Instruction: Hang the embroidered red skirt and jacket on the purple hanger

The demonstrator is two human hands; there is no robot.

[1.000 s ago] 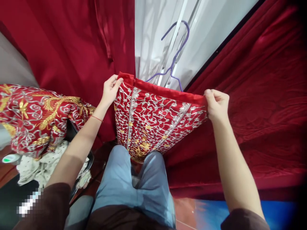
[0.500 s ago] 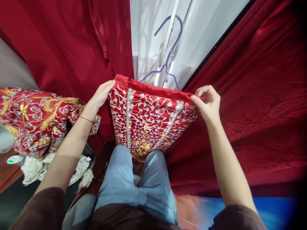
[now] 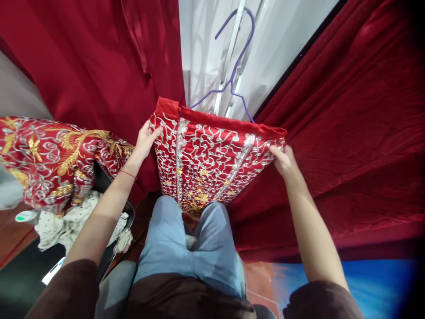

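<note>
A red embroidered skirt (image 3: 209, 155) with silver scrollwork and gold motifs hangs in front of my knees, its plain red waistband (image 3: 229, 122) uppermost. My left hand (image 3: 148, 137) is closed on its left edge, just below the band, thumb on the front. On the opposite edge my right hand (image 3: 283, 157) pinches the cloth a little under the band's corner. Behind the skirt rises a purple hanger (image 3: 236, 71); its hook and shoulders show, while its lower part is hidden by the cloth.
At left, a matching red embroidered garment (image 3: 76, 155) lies over a dark chair (image 3: 20, 283) with a white dotted cloth (image 3: 59, 226). Red curtains (image 3: 348, 155) hang on both sides of a white panel (image 3: 202, 44). Blue flooring (image 3: 375, 283) lies at lower right.
Both hands have slid from the waistband's corners down the skirt's side edges, and grip just below the band. The skirt and hanger sit slightly higher in view.
</note>
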